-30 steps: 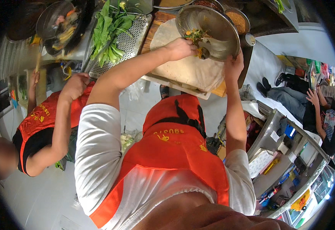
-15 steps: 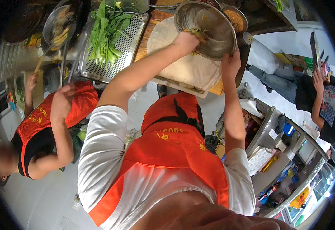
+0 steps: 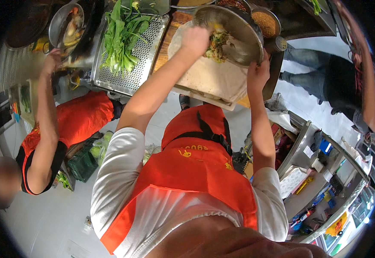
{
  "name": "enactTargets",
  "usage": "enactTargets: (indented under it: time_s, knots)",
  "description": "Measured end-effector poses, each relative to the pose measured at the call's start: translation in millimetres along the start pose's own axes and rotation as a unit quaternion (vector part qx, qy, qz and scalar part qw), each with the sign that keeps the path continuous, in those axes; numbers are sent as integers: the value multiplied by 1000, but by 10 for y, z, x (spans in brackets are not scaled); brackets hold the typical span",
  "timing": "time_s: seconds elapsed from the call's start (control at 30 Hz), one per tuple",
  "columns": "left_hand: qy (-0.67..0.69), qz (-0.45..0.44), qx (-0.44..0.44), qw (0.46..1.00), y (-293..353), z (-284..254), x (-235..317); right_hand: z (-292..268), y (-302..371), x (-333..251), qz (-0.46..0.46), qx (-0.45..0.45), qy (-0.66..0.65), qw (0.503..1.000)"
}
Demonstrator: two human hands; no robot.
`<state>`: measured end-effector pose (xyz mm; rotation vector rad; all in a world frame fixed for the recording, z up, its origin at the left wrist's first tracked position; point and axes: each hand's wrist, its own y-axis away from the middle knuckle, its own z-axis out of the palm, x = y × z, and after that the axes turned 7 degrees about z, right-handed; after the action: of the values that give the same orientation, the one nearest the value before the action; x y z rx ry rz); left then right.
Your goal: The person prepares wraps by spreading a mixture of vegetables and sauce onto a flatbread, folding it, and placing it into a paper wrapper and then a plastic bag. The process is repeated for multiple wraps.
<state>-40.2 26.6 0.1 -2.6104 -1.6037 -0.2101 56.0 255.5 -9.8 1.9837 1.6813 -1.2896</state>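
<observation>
While the right hand (image 3: 258, 71) keeps the big metal bowl (image 3: 245, 32) tipped at top center, the left hand (image 3: 195, 41) is up at the bowl's left side, back of the hand showing and forearm slanting up from lower left. Right grip's pretty clear: fingers and thumb closed on the lower-right rim. Left one looks curled, but its fingertips are hidden, so I can't tell how far open it is or if it's got anything.

Compared with half a second ago, the left hand has shifted up and left, off the vegetable mix (image 3: 217, 45). That clump now shows way better, sitting around the bowl's lower-left edge above the pale sheet (image 3: 209, 84); can't really say how much is inside the bowl. Over on the left, the co-worker's hand (image 3: 52, 60) has moved up near the pan (image 3: 58, 26).

Left of the sheet there's a strip of wooden board (image 3: 164, 51), then a perforated tray (image 3: 146, 64) with leafy greens (image 3: 121, 38). A bowl of brown crumbs (image 3: 265, 23) and a small jar (image 3: 278, 44) crowd the bowl's right side. Bowl and left forearm block part of the sheet.
</observation>
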Motion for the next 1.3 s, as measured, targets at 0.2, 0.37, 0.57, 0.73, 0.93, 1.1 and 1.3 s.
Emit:
enactTargets:
  time_s: [0.2,0.37,0.57,0.73,0.93,1.1,1.3]
  knots:
    - [25,-12,-49,998,-152,-171,127,61,-119,-10,-49,11,26,998]
    - [24,47,-58,997,-123,-342,220,0,-274,-17,-95,-16,58,994]
    - [-26,80,-68,994,-195,-106,194,-20,-397,-156,-74,-68,72,992]
    - [2,108,-37,993,-4,-164,91,25,-392,-149,-115,-51,61,990]
    - [-75,116,-68,988,-65,106,228,30,-455,-170,-153,-87,68,982]
    - [19,111,7,994,159,-66,183,-6,-438,-107,-126,-67,68,987]
    - [0,41,-103,994,132,98,292,-29,-444,-203,-135,-78,78,985]
